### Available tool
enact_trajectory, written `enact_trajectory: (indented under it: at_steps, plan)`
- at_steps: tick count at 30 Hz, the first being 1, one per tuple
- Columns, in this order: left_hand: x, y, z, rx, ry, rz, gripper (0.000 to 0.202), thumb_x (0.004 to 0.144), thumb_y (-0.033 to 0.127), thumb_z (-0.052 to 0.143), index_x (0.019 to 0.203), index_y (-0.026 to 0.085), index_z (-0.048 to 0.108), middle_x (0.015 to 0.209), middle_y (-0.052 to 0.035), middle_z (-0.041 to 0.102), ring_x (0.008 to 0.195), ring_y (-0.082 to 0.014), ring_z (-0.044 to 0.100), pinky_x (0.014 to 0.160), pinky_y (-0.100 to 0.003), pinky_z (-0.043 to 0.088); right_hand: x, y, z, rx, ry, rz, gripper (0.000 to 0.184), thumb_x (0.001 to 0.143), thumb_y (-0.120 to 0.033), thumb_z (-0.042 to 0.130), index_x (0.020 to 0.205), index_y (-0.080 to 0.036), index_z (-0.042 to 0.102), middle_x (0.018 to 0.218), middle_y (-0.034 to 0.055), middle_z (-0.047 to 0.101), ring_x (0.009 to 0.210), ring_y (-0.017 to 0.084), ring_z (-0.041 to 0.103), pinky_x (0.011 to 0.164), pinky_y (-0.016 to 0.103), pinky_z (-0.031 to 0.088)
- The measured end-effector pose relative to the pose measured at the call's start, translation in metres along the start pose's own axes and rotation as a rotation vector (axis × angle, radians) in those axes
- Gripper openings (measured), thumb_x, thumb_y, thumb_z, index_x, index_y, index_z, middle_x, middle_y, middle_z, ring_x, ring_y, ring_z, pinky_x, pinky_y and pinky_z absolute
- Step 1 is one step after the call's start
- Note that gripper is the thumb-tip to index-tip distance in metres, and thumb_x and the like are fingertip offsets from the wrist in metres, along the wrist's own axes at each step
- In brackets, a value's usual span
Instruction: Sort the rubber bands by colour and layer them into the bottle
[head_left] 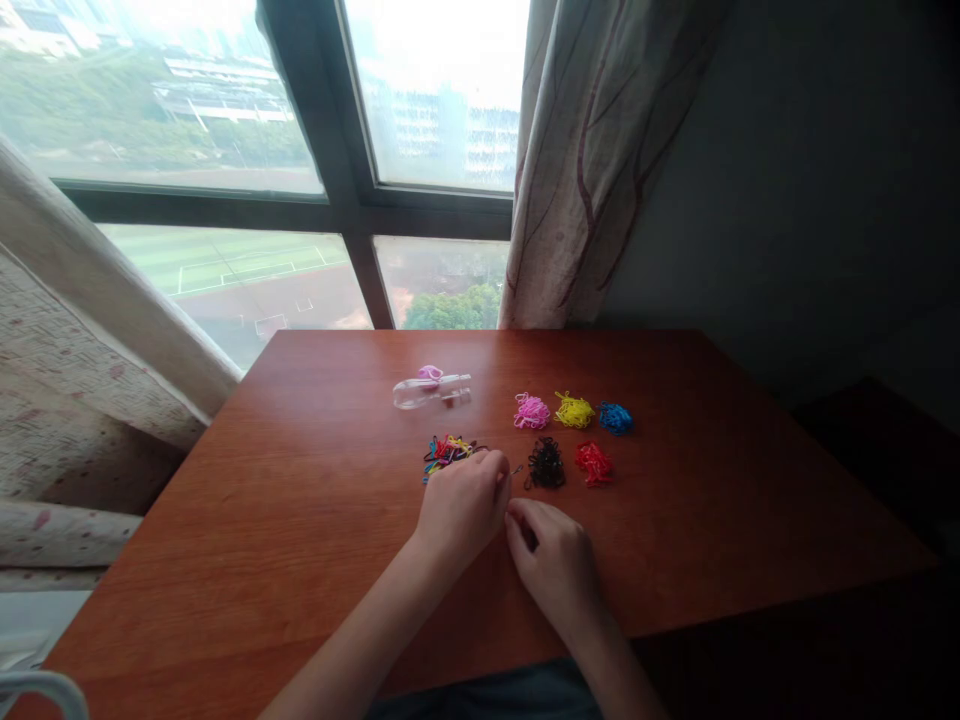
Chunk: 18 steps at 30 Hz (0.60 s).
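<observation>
My left hand [466, 500] is closed at the front edge of a mixed-colour pile of small loops [450, 452], which look like rubber bands; it covers part of the pile. Just right of it and nearer to me, my right hand [553, 555] has thumb and forefinger pinched together. The fingertips of both hands almost meet, and anything between them is too small to make out. Beyond the hands lie a black pile [546, 463] and a red pile [594, 464] of similar loops. Farther back are pink [532, 411], yellow [574, 411] and blue [616, 418] piles.
A clear plastic container [420, 392] with a pink item [430, 374] lies on its side behind the mixed pile. The brown wooden table [300, 520] reaches to a window [352, 215] with curtains [592, 150]. A white curved object [45, 690] stands at the lower left corner.
</observation>
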<state>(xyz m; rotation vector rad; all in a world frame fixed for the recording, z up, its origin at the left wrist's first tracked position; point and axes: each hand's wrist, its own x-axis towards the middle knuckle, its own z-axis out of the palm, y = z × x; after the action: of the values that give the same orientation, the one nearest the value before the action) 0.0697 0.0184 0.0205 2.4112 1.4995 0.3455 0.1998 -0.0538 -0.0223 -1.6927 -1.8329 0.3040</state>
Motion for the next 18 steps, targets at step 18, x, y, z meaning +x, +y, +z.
enact_trajectory:
  at_steps: [18]
  plan:
    - [0.012, -0.01, 0.003, -0.202, 0.114, 0.01, 0.012, 0.088, 0.024, 0.053, 0.088, 0.022, 0.064, 0.08, -0.0009, 0.071, 0.068, -0.0147, 0.062, 0.062, -0.024, 0.04, -0.001, 0.0, 0.001, 0.048, -0.007, 0.018, 0.019, 0.09, -0.014, 0.048, 0.087, -0.021, 0.066, 0.079, 0.0026, 0.07, 0.073, 0.017, 0.064, 0.068, 0.025, 0.038]
